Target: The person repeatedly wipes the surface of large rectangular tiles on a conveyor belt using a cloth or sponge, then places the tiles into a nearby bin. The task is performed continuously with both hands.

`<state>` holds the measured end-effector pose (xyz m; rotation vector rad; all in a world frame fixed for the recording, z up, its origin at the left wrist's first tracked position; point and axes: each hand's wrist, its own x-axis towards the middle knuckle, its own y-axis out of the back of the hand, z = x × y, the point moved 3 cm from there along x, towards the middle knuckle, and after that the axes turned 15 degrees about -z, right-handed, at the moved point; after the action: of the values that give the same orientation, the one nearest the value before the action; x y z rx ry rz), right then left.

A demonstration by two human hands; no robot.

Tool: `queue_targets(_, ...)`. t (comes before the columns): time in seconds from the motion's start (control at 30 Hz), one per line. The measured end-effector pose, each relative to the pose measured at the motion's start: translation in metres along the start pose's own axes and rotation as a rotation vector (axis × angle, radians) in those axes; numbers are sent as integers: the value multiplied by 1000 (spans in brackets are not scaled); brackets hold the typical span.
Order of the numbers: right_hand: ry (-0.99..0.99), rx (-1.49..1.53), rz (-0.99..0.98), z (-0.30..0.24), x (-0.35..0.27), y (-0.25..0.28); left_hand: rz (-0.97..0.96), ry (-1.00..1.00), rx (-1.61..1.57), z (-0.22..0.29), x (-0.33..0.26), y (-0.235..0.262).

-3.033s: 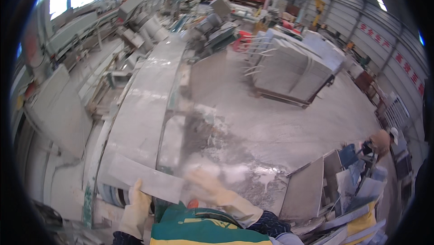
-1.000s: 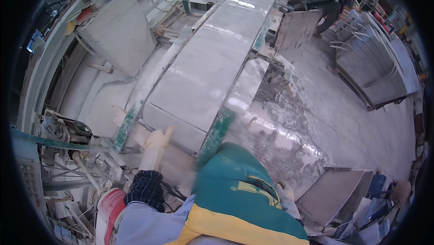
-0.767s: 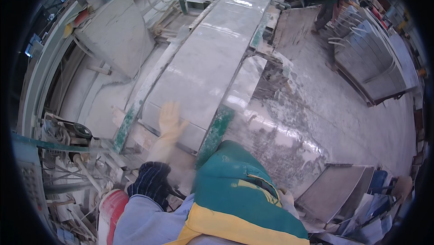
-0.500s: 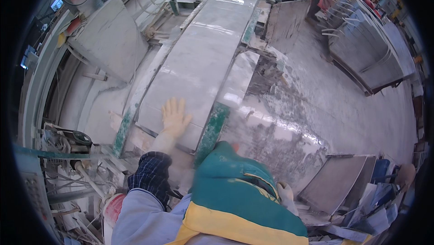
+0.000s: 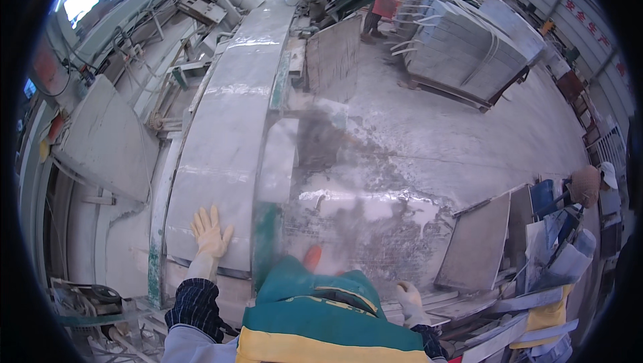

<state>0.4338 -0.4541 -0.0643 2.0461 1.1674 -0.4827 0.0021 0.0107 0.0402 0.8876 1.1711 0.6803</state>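
Observation:
My left hand (image 5: 211,232) wears a pale cream glove and lies flat, fingers spread, on the near end of a long row of grey-white stone slabs (image 5: 218,135). Nothing is held in it. The slabs look wet and rest end to end on a narrow conveyor line with a green-painted frame (image 5: 268,232). Beside my green and yellow apron (image 5: 328,323) hangs my gloved right hand (image 5: 408,298), apart from the slabs. Its fingers are mostly hidden, so their closure is unclear.
A narrow stone offcut (image 5: 278,162) lies along the line's right side. Strapped slabs (image 5: 462,48) stand on a pallet at the far right, near another person (image 5: 385,1). Leaning panels (image 5: 475,246) stand at the near right. An orange boot tip (image 5: 313,256) shows on the wet floor.
My view has swung up and to the right, so the slab line sits further left. My left hand stays spread on the slab. More of my right hand shows beside the apron.

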Motion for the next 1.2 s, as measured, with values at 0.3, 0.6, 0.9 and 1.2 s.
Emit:
queue_targets(0.3,-442,-579,1032,95,-127,167,7,18,-4,4,1,3)
queue_targets(0.6,-616,-889,1257,199,-232,138,31,21,11,0,7,-1)
queue_targets(0.9,-814,-771,1148,212,-245,104,59,22,3,2,9,1)
queue_targets(1.2,-812,-747,1152,201,-238,100,48,25,12,9,9,7)
